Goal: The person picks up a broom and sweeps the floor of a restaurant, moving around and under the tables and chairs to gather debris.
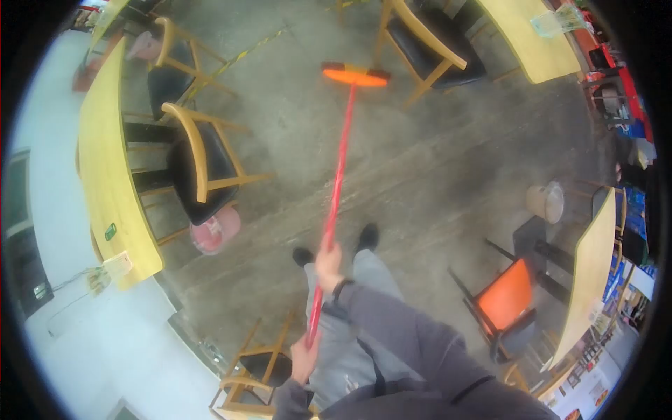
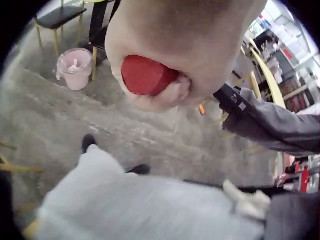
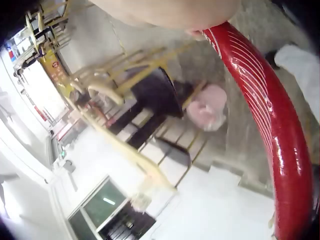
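A broom with a long red handle (image 1: pixel 341 164) reaches forward across the floor in the head view. Its orange head (image 1: pixel 355 75), dark at both ends, is at the far end of the handle. My right hand (image 1: pixel 328 267) grips the handle partway down, in front of my legs. Lower and nearer my body, my left hand (image 1: pixel 304 357) is wrapped around the handle near its end. The rounded red handle end (image 2: pixel 145 75) pokes out of the left fist in the left wrist view. In the right wrist view, the glossy red handle (image 3: pixel 265 110) runs down from the right hand (image 3: pixel 175 12).
Wooden chairs (image 1: pixel 199 154) with dark seats and a yellow table (image 1: pixel 112 182) line the left side. A pink bucket (image 1: pixel 215 231) stands beside them. On the right are a beige bucket (image 1: pixel 544 201), an orange-backed chair (image 1: pixel 505 295) and another table (image 1: pixel 586 280). Grey floor (image 1: pixel 427 161) lies between.
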Tool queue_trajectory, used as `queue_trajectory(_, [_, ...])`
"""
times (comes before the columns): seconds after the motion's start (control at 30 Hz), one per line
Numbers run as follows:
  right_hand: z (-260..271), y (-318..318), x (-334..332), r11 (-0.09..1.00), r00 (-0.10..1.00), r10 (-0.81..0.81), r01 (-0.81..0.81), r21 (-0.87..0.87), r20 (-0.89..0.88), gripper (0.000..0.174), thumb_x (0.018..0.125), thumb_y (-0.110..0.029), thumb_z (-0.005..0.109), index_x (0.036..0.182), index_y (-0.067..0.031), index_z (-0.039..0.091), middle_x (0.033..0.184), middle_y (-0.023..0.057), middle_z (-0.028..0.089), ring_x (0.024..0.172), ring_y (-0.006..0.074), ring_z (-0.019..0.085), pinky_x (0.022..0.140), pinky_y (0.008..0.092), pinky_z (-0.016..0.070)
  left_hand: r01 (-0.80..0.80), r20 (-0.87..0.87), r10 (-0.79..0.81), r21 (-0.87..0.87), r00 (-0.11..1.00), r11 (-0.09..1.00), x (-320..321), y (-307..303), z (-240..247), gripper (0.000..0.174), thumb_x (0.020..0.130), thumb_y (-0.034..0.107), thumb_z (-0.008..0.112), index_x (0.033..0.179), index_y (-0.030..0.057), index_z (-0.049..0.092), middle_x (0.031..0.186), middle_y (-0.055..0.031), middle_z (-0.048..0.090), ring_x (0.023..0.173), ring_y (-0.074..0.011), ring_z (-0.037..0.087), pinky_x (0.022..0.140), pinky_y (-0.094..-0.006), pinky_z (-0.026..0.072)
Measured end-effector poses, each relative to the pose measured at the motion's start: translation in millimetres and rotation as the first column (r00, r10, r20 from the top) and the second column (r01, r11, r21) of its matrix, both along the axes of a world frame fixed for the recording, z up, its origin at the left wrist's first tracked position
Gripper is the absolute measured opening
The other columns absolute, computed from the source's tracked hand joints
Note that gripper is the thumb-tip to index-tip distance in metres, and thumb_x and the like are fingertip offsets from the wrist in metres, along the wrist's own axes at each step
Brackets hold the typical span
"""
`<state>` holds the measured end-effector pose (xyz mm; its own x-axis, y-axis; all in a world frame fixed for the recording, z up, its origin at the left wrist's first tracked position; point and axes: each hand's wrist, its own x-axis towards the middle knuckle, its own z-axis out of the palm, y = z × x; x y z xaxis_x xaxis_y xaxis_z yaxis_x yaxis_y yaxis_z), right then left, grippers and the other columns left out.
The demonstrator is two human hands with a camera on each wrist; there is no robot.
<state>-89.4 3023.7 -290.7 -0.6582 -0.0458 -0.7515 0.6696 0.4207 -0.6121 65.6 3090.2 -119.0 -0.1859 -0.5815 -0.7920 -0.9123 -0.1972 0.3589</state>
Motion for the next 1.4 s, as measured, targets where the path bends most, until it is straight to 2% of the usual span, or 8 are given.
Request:
queue_trajectory(0.13, [-50, -8, -100, 0.998, 1.000, 0.012, -0.013, 0.061, 0.012, 0.058, 0.089, -0.053, 0.042, 0.101, 0.0026, 0.054, 0.100, 0.0263, 0.059, 0.096, 0.0384, 0.056, 0.080, 0.0432, 0.0421, 0.137, -0.090, -0.141, -0.049, 0.986, 0.989, -71, -16, -50, 0.031, 0.083, 0.027, 0.057, 0.076, -0.0029, 0.055, 0.063, -0.0221, 0.054, 0.057, -0.0335, 0.057, 0.055, -0.0406, 0.0431])
queue_trajectory(0.23, [-65, -7, -129, 0.999, 0.985, 0.053, -0.054, 0.001, 0.162, 0.059, 0.090, -0.058, 0.034, 0.081, -0.0020, 0.051, 0.061, 0.0122, 0.056, 0.042, 0.0222, 0.055, 0.037, 0.0363, 0.0398, 0.196, -0.148, -0.223, -0.178, 0.963, 0.964, -96, -12, -64, 0.024, 0.081, 0.021, 0.055, 0.081, -0.0028, 0.055, 0.069, -0.0257, 0.057, 0.068, -0.0412, 0.059, 0.060, -0.0451, 0.0446])
queue_trajectory(0.6, [22, 23, 50, 0.992, 0.997, 0.075, -0.073, 0.102, -0.016, 0.069, 0.092, -0.055, 0.026, 0.099, 0.0046, 0.058, 0.090, 0.0288, 0.059, 0.091, 0.0448, 0.055, 0.075, 0.0478, 0.0427, 0.212, 0.182, -0.209, 0.005, 0.961, 0.977, 34, -4, 46, 0.024, 0.080, 0.021, 0.056, 0.083, -0.0030, 0.057, 0.070, -0.0251, 0.058, 0.071, -0.0415, 0.059, 0.059, -0.0447, 0.0457])
queue_trajectory(0.7, [43, 59, 129, 0.964, 0.937, 0.168, -0.222, 0.150, 0.305, 0.067, 0.092, -0.055, 0.026, 0.106, 0.0032, 0.057, 0.096, 0.0282, 0.059, 0.097, 0.0433, 0.054, 0.080, 0.0451, 0.0425, 0.227, 0.215, -0.227, 0.025, 0.950, 0.974, 92, 22, 90, 0.030, 0.081, 0.029, 0.059, 0.083, -0.0011, 0.057, 0.070, -0.0244, 0.059, 0.071, -0.0407, 0.059, 0.059, -0.0442, 0.0465])
queue_trajectory(0.83, [78, 86, 162, 0.996, 0.748, 0.018, -0.072, 0.054, 0.664, 0.060, 0.085, -0.068, 0.032, 0.078, -0.0090, 0.044, 0.048, 0.0004, 0.037, 0.036, 0.0155, 0.041, 0.035, 0.0315, 0.0315, 0.109, 0.179, -0.125, 0.100, 0.976, 0.989, 151, 62, 123, 0.029, 0.087, 0.026, 0.057, 0.097, -0.0007, 0.059, 0.066, -0.0180, 0.055, 0.057, -0.0262, 0.051, 0.054, -0.0386, 0.0412])
queue_trajectory(1.03, [60, 52, 122, 0.984, 0.801, 0.122, -0.175, 0.034, 0.586, 0.071, 0.085, -0.068, 0.030, 0.081, -0.0014, 0.053, 0.052, 0.0091, 0.049, 0.044, 0.0217, 0.053, 0.040, 0.0366, 0.0382, 0.138, 0.151, -0.125, -0.076, 0.981, 0.988, 101, 40, 108, 0.029, 0.090, 0.029, 0.053, 0.087, 0.0003, 0.059, 0.065, -0.0176, 0.055, 0.058, -0.0251, 0.056, 0.055, -0.0389, 0.0427])
queue_trajectory(1.1, [62, 10, 82, 0.996, 0.795, 0.082, -0.089, -0.017, 0.601, 0.069, 0.083, -0.070, 0.032, 0.071, -0.0042, 0.048, 0.049, 0.0059, 0.044, 0.042, 0.0187, 0.050, 0.038, 0.0341, 0.0368, -0.188, 0.104, 0.189, -0.026, 0.976, 0.982, 11, -17, 140, 0.033, 0.089, 0.031, 0.053, 0.084, -0.0021, 0.056, 0.065, -0.0190, 0.058, 0.055, -0.0290, 0.056, 0.052, -0.0379, 0.0425])
queue_trajectory(1.4, [31, -153, -57, 0.987, 0.875, 0.088, -0.012, -0.161, 0.476, 0.062, 0.082, -0.070, 0.035, 0.065, -0.0106, 0.037, 0.048, 0.0005, 0.035, 0.036, 0.0151, 0.040, 0.035, 0.0309, 0.0330, 0.052, 0.044, -0.047, -0.119, 0.998, 0.992, -41, -159, 63, 0.040, 0.082, 0.037, 0.061, 0.078, -0.0029, 0.057, 0.059, -0.0232, 0.055, 0.060, -0.0398, 0.059, 0.053, -0.0429, 0.0447])
